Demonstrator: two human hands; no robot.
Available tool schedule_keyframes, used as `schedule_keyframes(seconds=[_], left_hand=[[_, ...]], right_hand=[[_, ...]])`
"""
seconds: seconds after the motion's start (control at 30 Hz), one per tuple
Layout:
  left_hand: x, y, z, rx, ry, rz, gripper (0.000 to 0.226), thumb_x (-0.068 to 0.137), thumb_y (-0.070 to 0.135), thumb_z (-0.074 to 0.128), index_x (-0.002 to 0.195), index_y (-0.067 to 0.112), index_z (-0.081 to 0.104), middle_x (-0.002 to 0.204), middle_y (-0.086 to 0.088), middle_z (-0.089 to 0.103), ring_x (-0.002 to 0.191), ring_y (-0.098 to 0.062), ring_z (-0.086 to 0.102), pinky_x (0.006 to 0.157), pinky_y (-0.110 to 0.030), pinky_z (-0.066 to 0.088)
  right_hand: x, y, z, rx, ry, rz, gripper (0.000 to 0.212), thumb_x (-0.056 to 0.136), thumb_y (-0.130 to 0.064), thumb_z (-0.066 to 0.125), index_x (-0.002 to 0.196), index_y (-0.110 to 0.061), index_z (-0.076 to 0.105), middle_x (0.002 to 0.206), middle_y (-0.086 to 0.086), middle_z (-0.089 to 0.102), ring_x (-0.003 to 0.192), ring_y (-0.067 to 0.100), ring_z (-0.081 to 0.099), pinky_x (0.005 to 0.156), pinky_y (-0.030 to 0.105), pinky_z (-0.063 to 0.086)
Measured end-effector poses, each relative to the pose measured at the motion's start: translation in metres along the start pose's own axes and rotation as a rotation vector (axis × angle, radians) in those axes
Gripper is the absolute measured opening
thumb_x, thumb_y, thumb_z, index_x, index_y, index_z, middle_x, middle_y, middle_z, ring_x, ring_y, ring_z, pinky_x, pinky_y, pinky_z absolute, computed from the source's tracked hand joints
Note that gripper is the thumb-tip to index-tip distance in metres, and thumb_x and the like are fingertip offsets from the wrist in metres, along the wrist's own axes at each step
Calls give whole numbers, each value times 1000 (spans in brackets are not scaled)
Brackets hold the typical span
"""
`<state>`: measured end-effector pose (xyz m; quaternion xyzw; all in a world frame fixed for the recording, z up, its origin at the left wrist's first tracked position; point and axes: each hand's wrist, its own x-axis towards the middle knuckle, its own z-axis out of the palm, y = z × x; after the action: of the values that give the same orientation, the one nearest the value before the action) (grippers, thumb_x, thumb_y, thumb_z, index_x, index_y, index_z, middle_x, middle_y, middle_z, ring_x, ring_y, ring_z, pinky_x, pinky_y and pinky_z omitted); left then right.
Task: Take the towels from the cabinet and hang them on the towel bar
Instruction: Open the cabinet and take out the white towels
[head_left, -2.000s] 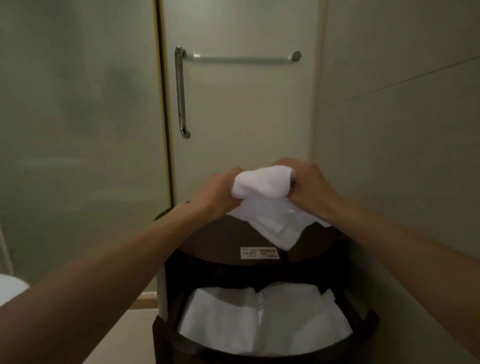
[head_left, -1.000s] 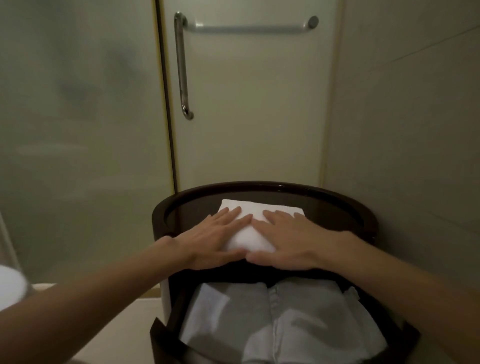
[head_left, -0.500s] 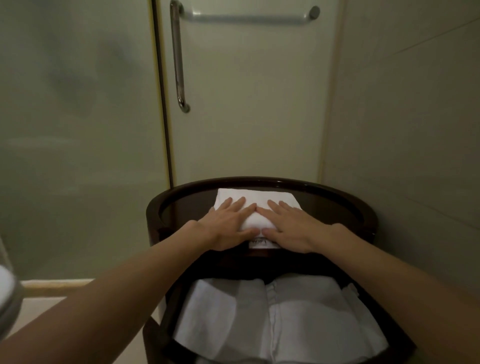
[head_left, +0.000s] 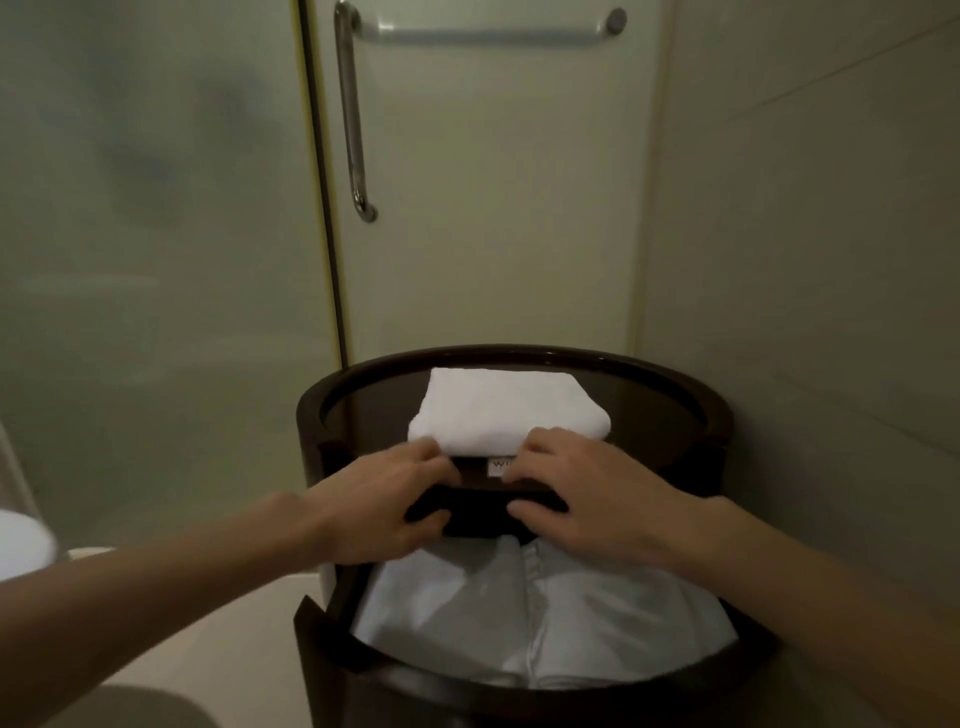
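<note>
A folded white towel (head_left: 506, 410) lies on top of the round dark cabinet (head_left: 675, 405). My left hand (head_left: 384, 501) and my right hand (head_left: 582, 499) rest side by side on the cabinet's front rim, just in front of the towel. Their fingers are loosely bent, with the fingertips at the towel's near edge and nothing held. Below them the open drawer (head_left: 332, 639) holds more folded white towels (head_left: 545, 618). The horizontal towel bar (head_left: 488, 35) is mounted high on the glass door behind the cabinet and is bare.
A vertical chrome handle (head_left: 354, 119) runs down the door's left side. Frosted glass fills the left, a tiled wall (head_left: 810, 260) the right. A small label (head_left: 500, 466) shows between my hands. A white rounded fixture (head_left: 21, 540) sits at the left edge.
Both hands held the towel in the air, laid it on the cabinet top and pressed it flat. They have now slid back off it to the front rim.
</note>
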<state>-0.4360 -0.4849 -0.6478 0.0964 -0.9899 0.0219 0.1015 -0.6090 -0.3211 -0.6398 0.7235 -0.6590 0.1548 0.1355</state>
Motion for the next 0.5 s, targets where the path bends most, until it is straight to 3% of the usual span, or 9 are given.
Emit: schedule_keyframes(seconds=[0.07, 0.17, 0.3, 0.4, 0.5], left_hand=[[-10, 3, 6, -32, -152, -30, 35, 87, 43, 53, 121, 33, 51, 119, 10, 46, 106, -12, 53, 91, -29, 47], [-13, 14, 14, -38, -359, -54, 51, 89, 51, 53, 136, 36, 41, 133, 11, 41, 117, -11, 48, 100, -31, 43], [-7, 33, 27, -46, -460, -10, 64, 84, 57, 57, 141, 35, 36, 143, 8, 37, 128, -16, 42, 108, -33, 37], [4, 41, 40, -36, -600, -6, 70, 83, 58, 58, 144, 37, 30, 148, 4, 34, 134, -19, 36, 112, -37, 32], [10, 46, 58, 22, -700, -32, 66, 89, 48, 55, 146, 35, 26, 150, 1, 34, 136, -22, 35, 113, -39, 29]], right_hand=[[-10, -8, 4, 28, -106, -1, 28, 91, -38, 54, 115, -25, 61, 107, -8, 58, 95, 7, 54, 81, 27, 48], [-24, -10, 8, 42, -417, 105, 33, 91, -39, 57, 121, -28, 58, 109, -6, 61, 95, 9, 57, 82, 29, 49], [-42, -4, 16, -36, -865, 333, 57, 87, -49, 61, 137, -31, 43, 137, -3, 45, 122, 20, 45, 100, 42, 37], [-46, -1, 26, -45, -952, 359, 53, 91, -34, 59, 140, -29, 38, 143, 2, 40, 127, 25, 41, 108, 48, 31], [-46, 0, 30, -60, -960, 348, 52, 91, -29, 58, 138, -25, 36, 142, 5, 38, 126, 26, 41, 105, 46, 33]])
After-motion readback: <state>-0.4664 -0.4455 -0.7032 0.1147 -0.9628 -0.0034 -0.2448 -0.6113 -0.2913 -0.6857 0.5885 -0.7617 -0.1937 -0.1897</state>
